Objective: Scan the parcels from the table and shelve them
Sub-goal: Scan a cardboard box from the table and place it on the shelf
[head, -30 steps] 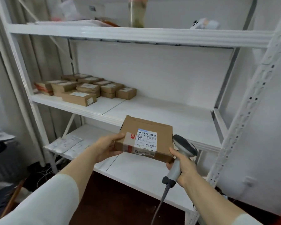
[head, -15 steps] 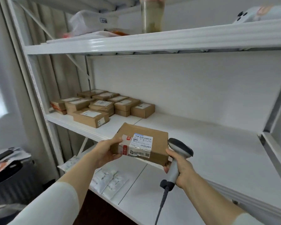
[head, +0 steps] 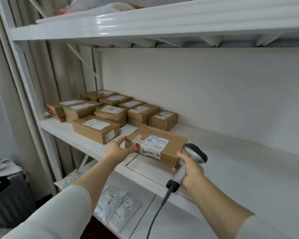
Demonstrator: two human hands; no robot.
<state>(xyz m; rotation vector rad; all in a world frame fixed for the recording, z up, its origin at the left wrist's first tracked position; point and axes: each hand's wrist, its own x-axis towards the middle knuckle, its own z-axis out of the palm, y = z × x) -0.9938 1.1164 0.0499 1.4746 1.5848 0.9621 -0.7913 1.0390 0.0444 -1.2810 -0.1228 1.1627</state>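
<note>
Brown cardboard parcel is at the front of the middle shelf, just beside the other parcels, with the left hand pinching its left end and the right hand curled round the grey scanner, also touching the parcel's right corner.

Brown parcel, white shelf, grey scanner
</note>
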